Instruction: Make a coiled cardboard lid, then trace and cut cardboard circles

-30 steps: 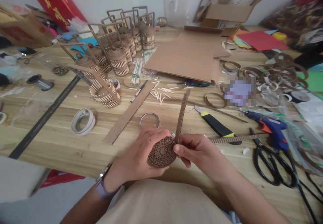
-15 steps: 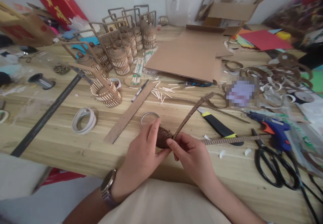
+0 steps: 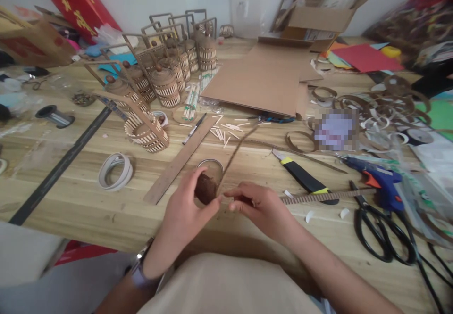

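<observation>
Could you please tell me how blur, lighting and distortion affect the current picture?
In the head view, the coil in the left hand looks dark and smeared; at the head view's right, a pixelated patch hides detail; in its upper right corner, the pile is stretched and soft; across the head view, light is fairly even, without strong glare.

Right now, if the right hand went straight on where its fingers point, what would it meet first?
Probably the left hand, at its thumb tip, or the brown coil it holds; they sit so close that depth is hard to judge.
</observation>
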Motion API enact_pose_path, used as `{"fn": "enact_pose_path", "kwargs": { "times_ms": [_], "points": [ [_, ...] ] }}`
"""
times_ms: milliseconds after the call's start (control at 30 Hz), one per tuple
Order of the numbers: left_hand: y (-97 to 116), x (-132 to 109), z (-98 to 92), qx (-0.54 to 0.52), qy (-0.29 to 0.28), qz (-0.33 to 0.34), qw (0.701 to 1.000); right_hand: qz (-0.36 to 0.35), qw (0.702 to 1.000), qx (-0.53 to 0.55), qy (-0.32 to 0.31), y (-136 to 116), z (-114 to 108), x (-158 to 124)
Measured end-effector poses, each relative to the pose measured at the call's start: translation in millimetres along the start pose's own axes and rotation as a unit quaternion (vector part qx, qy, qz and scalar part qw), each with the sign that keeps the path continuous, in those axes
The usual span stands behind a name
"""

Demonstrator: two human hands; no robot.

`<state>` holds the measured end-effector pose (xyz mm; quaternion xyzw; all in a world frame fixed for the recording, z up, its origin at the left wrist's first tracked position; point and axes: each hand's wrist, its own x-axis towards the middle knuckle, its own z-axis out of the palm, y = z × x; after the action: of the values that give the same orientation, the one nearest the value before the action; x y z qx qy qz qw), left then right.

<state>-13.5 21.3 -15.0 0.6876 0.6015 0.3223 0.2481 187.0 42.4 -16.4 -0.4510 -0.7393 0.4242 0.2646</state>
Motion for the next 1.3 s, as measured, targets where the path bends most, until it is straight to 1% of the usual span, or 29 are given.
{"fn": "enact_pose_path", "kwargs": {
  "times_ms": [67, 167, 233, 300, 367, 467, 533, 600, 667, 733, 833, 1100, 1200, 1300],
  "points": [
    [-6.6, 1.9, -6.6, -0.024, 0.017, -0.043, 0.999, -0.036, 0.993, -0.114, 0.001, 8.6, -1.5, 10.0],
    [-11.5, 2.4, -14.3, -0.027, 0.016, -0.07, 0.997, -0.095, 0.956, -0.276, -0.007, 17.2, 6.7, 27.1],
    [-11.3, 1.2, -18.1, -0.006, -0.006, -0.056, 0.998, -0.126, 0.935, -0.329, -0.025, 19.0, 15.7, 37.6],
    [-9.8, -0.9, -21.2, 0.011, -0.05, -0.024, 0.998, -0.145, 0.926, -0.346, -0.037, 19.4, 22.8, 45.5],
    [-8.2, -3.0, -23.4, 0.025, -0.109, 0.002, 0.994, -0.151, 0.926, -0.344, -0.038, 20.0, 24.8, 49.6],
    [-5.5, -4.4, -24.4, 0.041, -0.194, 0.031, 0.98, -0.157, 0.934, -0.32, -0.014, 21.9, 17.6, 48.2],
    [-2.9, -3.7, -24.1, 0.04, -0.234, 0.048, 0.97, -0.17, 0.945, -0.278, 0.011, 23.5, 9.0, 43.3],
    [0.3, -2.6, -23.7, 0.037, -0.252, 0.066, 0.965, -0.182, 0.959, -0.215, 0.03, 25.1, 0.8, 37.2],
    [3.3, -1.7, -23.8, 0.035, -0.257, 0.081, 0.962, -0.171, 0.973, -0.145, 0.044, 26.9, -5.2, 31.3],
    [5.4, -1.7, -23.9, 0.032, -0.26, 0.09, 0.961, -0.138, 0.985, -0.082, 0.059, 28.6, -8.6, 26.7],
    [7.0, -2.6, -23.8, 0.024, -0.26, 0.097, 0.961, -0.103, 0.991, -0.04, 0.073, 30.2, -10.9, 23.0],
    [11.6, -1.3, -20.4, 0.036, -0.251, 0.077, 0.964, -0.119, 0.981, -0.043, 0.145, 29.4, -15.2, 16.5],
    [11.7, -0.7, -18.7, 0.05, -0.235, 0.074, 0.968, -0.096, 0.982, -0.047, 0.157, 29.0, -17.8, 11.5],
    [11.7, -1.1, -17.2, 0.058, -0.231, 0.08, 0.968, -0.073, 0.979, -0.07, 0.176, 32.6, -21.6, 10.2]
  ]
}}
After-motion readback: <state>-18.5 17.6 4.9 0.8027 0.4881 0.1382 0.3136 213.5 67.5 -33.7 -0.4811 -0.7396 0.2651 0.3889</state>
